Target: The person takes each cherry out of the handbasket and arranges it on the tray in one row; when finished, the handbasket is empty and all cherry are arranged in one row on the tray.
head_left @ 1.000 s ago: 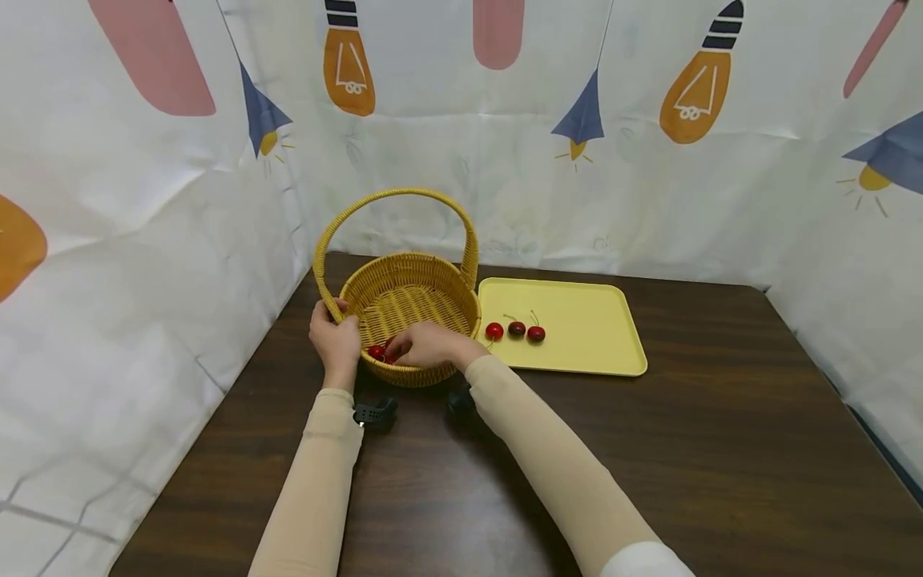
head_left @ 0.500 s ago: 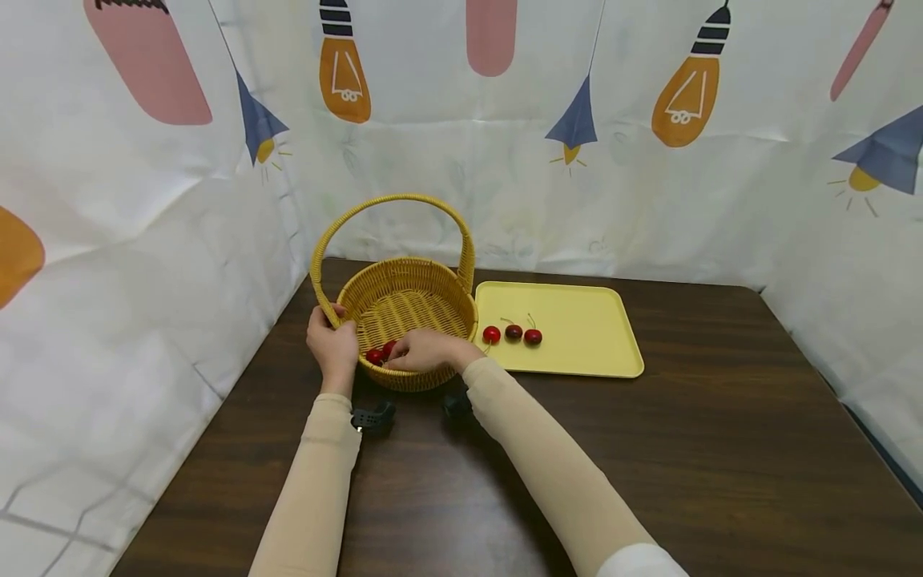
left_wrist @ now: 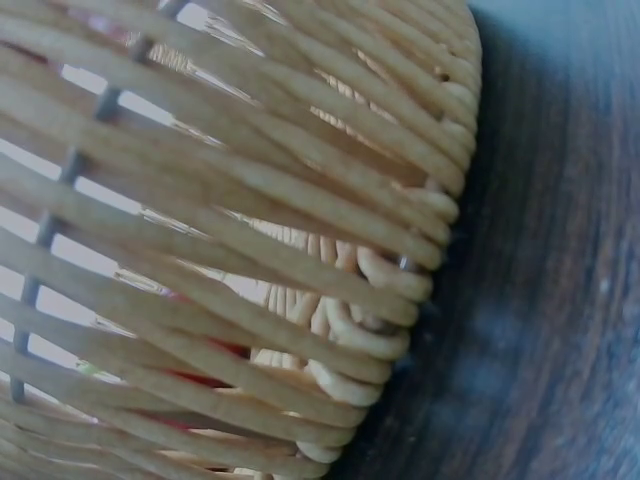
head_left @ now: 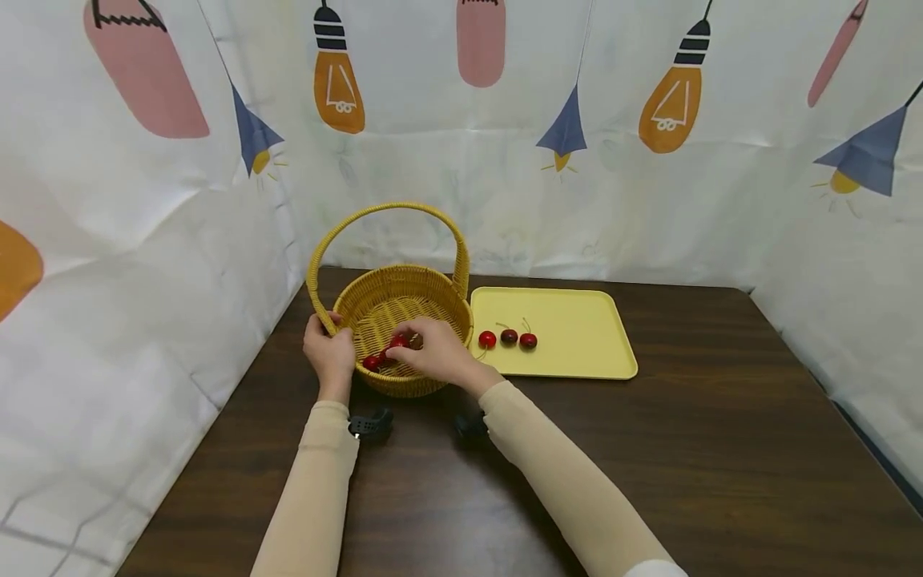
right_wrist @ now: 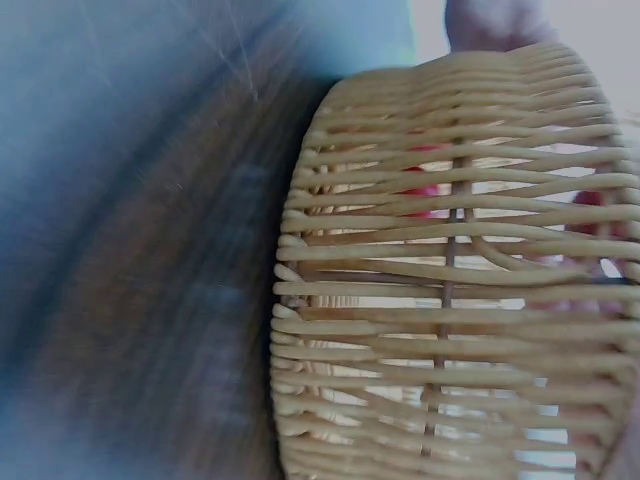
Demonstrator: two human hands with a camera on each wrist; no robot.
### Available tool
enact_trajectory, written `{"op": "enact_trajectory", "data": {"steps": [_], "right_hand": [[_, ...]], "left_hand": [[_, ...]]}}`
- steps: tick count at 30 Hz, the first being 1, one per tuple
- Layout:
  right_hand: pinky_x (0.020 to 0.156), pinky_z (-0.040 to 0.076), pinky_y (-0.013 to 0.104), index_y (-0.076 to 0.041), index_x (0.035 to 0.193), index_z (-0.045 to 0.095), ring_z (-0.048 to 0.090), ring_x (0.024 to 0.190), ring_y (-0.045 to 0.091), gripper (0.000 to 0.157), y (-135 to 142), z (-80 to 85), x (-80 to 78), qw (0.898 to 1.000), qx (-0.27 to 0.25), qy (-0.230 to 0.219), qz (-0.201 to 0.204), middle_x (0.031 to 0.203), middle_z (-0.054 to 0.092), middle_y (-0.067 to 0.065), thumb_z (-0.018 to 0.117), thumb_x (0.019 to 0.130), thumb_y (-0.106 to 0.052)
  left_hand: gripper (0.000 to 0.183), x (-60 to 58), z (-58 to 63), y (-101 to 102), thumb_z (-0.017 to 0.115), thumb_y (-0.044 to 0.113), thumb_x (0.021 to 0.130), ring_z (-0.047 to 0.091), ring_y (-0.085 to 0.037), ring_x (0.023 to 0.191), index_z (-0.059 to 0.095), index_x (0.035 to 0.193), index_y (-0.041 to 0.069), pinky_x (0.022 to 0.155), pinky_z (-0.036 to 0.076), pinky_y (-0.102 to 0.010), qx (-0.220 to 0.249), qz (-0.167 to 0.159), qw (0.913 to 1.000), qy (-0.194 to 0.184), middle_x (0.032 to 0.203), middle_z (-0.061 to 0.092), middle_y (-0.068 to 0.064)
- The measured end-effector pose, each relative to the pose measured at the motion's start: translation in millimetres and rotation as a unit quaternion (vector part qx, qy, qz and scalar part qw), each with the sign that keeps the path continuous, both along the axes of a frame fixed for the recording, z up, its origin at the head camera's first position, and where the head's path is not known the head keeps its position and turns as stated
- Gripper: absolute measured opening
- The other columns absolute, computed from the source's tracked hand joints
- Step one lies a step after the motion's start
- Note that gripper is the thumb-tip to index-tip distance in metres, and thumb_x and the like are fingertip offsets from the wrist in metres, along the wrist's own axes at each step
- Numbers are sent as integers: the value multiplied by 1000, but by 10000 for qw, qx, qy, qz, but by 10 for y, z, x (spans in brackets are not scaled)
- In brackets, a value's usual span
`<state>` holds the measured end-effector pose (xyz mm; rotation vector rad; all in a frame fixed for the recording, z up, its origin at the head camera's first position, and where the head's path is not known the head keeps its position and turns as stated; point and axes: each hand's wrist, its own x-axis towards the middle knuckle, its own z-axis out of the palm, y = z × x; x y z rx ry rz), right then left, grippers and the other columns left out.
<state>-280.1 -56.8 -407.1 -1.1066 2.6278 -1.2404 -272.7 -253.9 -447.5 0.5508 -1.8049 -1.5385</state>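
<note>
My left hand (head_left: 330,355) grips the left side of a yellow wicker basket (head_left: 407,388), at the foot of its tall arched handle (head_left: 404,205). My right hand (head_left: 440,353) reaches over the basket's front rim, thumb and fingers around a red cherry (head_left: 399,342). Beside it, other cherries (head_left: 371,363) lie near the basket's front left wall. Woven strands (left_wrist: 250,220) fill much of the left wrist view, with bits of red behind them. The right wrist view shows the basket's outer side (right_wrist: 450,270) and a red patch through the gaps.
A yellow tray (head_left: 584,332) lies right of the basket. On it sit a bright red cherry (head_left: 487,340) and two dark cherries (head_left: 509,336), with stems. All stand on a dark wooden table (head_left: 692,449); a printed white curtain (head_left: 490,176) closes off the back.
My right hand has risen slightly from the basket's front left, and its thumb and fingers have spread around a cherry. The left hand keeps its grip. The head view has tilted slightly upward.
</note>
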Motion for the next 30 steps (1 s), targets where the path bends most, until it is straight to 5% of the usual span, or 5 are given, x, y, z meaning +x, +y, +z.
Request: {"op": "enact_trajectory", "data": {"steps": [6, 12, 15, 22, 30], "right_hand": [[76, 52, 24, -14, 117, 66, 62, 86, 11, 31, 289, -46, 126, 9893, -1417, -144, -328, 107, 60, -1, 73, 88, -25], [73, 55, 31, -8, 115, 66, 64, 81, 17, 29, 603, -104, 117, 9750, -2136, 153, -587, 107, 58, 8, 73, 87, -13], [76, 55, 40, -5, 115, 67, 64, 85, 26, 28, 743, -50, 91, 9730, -2159, 107, -807, 110, 56, 15, 71, 87, -7], [76, 56, 32, -10, 114, 67, 65, 92, 22, 27, 1074, -109, -163, 9719, -1803, -75, -1509, 110, 54, 8, 72, 87, -9], [75, 56, 38, -5, 117, 66, 64, 97, 30, 31, 1427, -213, -365, 9644, -1551, -122, -2139, 115, 56, 13, 71, 87, -8]], "left_hand": [[25, 6, 4, -7, 53, -10, 79, 50, -22, 90, 56, 100, 2, 76, 38, -30, -83, 59, 9999, 102, 98, 56, -10], [25, -15, -16, -7, 53, -10, 79, 50, -21, 91, 56, 100, 3, 77, 38, -29, -68, 45, 10000, 21, 99, 56, -10], [25, -31, -28, 6, 52, -10, 80, 50, -20, 92, 57, 100, 4, 77, 38, -29, -43, 38, 10000, 10, 100, 57, -11], [24, -45, -29, 20, 51, -9, 81, 49, -22, 90, 55, 100, 5, 77, 37, -31, -57, -39, 10000, -5, 103, 57, -15], [25, -38, -31, 3, 51, -9, 81, 49, -21, 91, 56, 100, 5, 77, 38, -30, -50, 13, 10000, -7, 102, 57, -12]]}}
